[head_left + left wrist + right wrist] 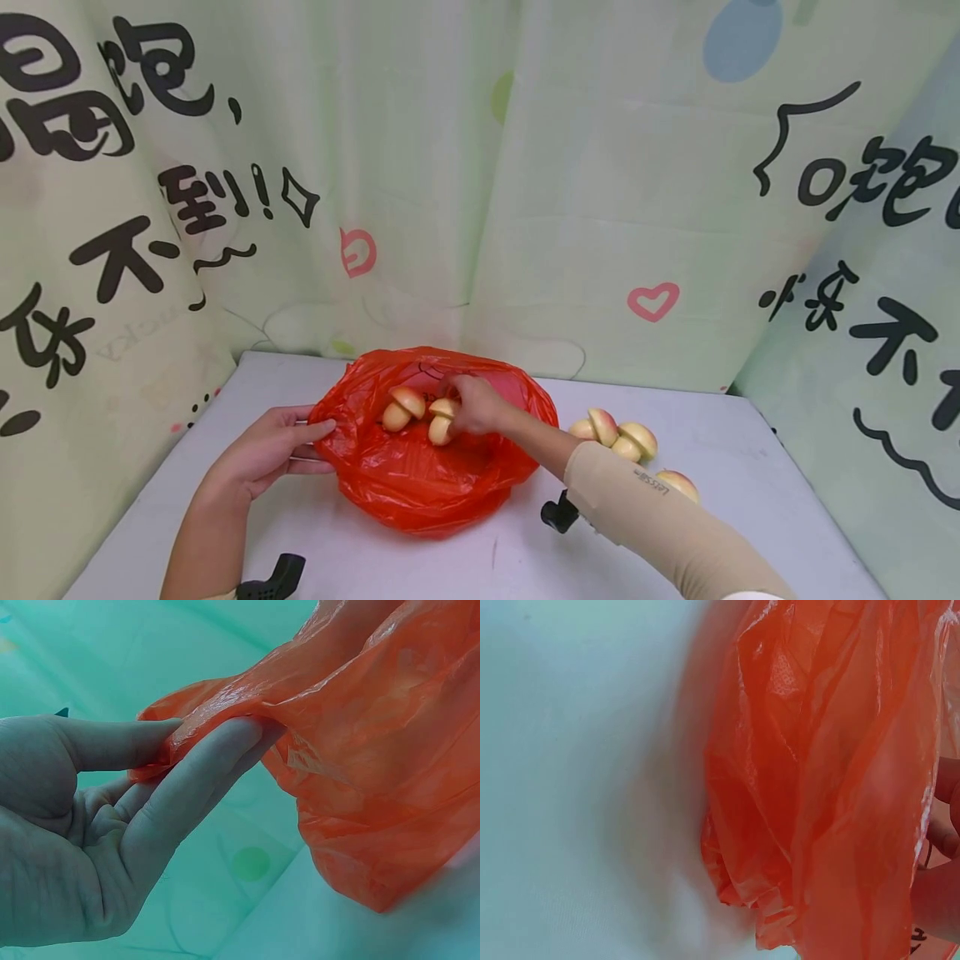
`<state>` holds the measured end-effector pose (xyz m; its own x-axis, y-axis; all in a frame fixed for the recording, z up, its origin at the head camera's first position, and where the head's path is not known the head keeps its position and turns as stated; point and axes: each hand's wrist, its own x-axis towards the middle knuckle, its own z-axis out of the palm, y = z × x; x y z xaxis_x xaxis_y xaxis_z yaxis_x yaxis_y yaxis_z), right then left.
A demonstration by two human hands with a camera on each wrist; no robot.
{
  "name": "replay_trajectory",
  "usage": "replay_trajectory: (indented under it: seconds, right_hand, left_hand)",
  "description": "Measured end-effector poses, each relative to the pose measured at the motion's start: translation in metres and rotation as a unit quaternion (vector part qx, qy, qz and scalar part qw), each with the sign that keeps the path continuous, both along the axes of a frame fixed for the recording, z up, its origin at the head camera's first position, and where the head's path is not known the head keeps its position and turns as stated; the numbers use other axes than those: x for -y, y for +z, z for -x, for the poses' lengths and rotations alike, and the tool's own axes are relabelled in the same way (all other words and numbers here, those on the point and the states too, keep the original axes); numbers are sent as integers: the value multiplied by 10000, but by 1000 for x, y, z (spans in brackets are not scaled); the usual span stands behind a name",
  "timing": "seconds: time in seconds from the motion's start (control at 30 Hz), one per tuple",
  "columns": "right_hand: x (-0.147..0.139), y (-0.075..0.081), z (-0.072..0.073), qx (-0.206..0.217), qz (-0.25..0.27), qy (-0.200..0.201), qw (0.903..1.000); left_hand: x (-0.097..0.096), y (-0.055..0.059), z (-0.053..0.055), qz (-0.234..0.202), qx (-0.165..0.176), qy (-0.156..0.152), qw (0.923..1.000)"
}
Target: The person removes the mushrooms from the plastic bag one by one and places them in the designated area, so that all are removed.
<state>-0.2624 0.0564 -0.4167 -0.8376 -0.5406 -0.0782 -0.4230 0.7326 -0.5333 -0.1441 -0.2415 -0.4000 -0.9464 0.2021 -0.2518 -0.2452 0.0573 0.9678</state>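
Pale bench with everything sitting on it. Nearest, from about 5 o'clock, a beige sleeve partly covers one toy mushroom. Then, roughly mid-bench, a red plastic bag, long axis about 9 to 3, mouth facing up. Left hand at its 9 o'clock has the rim pinched between thumb and fingers. Imo holding that edge up and out is the trick, with the right hand working low so the film doesn't snag. Two loose mushrooms sit around the bag's 3 o'clock. Inside, the left mushroom points cap to 1, stem to 7; its neighbour runs nearly 12–6, cap up top. Right hand is just beside that one, fingers bent, can't tell if it's gripping anything. Way back: pale green curtain, black lettering.
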Motion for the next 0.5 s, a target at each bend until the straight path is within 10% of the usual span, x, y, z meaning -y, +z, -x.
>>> replay_trajectory:
  seconds: [0.5]
  right_hand:
    - [4,-5,-6,216,-26,85,9997]
  left_hand:
    - [0,-1,0,51,10,31,10000]
